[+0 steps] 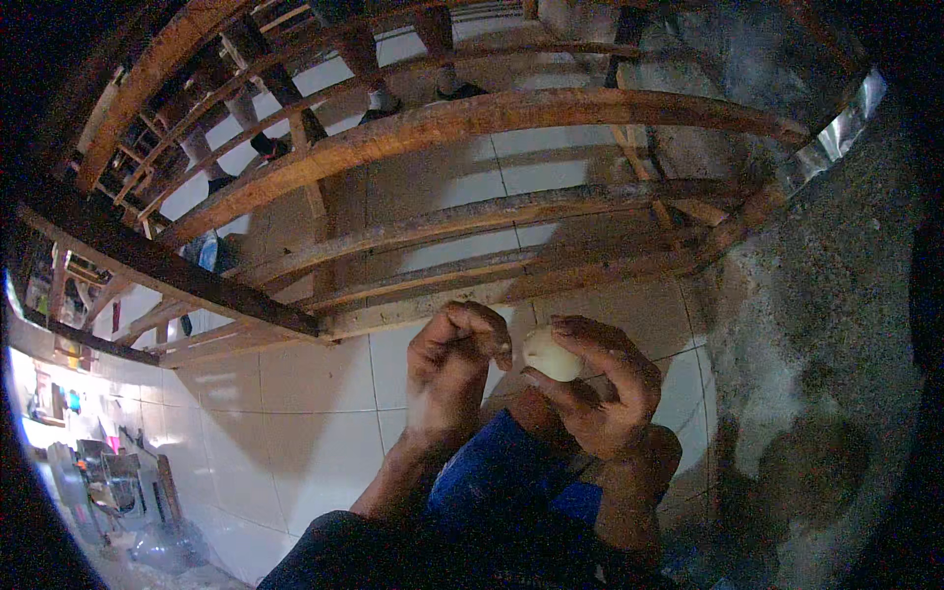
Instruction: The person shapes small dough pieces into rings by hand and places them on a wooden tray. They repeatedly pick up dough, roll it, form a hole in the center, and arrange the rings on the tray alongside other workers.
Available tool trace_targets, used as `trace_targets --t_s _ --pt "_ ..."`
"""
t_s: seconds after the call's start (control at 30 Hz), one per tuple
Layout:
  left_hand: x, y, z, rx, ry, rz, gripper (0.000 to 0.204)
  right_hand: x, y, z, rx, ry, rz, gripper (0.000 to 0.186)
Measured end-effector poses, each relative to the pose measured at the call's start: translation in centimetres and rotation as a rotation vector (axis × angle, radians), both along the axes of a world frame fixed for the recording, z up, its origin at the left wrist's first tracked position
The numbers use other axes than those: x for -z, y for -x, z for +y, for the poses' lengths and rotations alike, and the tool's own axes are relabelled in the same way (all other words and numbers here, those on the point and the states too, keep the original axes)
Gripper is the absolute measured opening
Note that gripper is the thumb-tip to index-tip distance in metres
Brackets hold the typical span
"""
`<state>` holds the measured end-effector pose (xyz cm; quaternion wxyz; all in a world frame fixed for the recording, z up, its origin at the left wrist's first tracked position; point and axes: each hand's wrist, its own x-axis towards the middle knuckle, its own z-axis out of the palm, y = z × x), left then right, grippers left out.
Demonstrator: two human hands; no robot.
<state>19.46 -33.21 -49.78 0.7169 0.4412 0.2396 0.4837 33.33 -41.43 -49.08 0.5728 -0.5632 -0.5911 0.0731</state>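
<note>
Small pale round lump [551,355] pinched in fingers of right hand [600,393], held above white tiled floor [295,433]. Left hand [454,369] curled shut just beside, holding nothing seen. Loose pinch, maybe slippery: could drop and roll under wooden frame [472,118].

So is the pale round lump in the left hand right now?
No, the pale round lump sits in the fingers of the right hand, while the left hand is curled beside it.
</note>
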Motion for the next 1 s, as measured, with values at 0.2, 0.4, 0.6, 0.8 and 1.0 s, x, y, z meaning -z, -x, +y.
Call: trace_targets --t_s 0.2,0.4,0.6,0.8,1.0 --pt "1.3 0.0 1.0 0.067 0.098 -0.246 0.007 0.8 -0.7 -0.4 -0.028 -0.003 0.246 0.049" --pt "0.7 -1.5 -0.3 -0.155 -0.24 0.346 0.013 1.6 -1.6 -1.0 -0.296 -0.071 1.125 0.061" --pt "1.6 -3.9 -1.1 0.143 -0.517 0.723 0.016 0.6 -3.8 -3.5 -0.661 -0.405 1.85 0.046" --pt "4.6 -4.0 0.2 0.549 -0.525 1.472 0.021 2.7 -6.6 -5.6 -0.416 -0.482 2.066 0.046" --pt "3.2 -6.5 3.0 0.621 -0.293 1.523 0.021 5.9 -9.6 -5.0 0.191 -0.361 2.052 0.034"
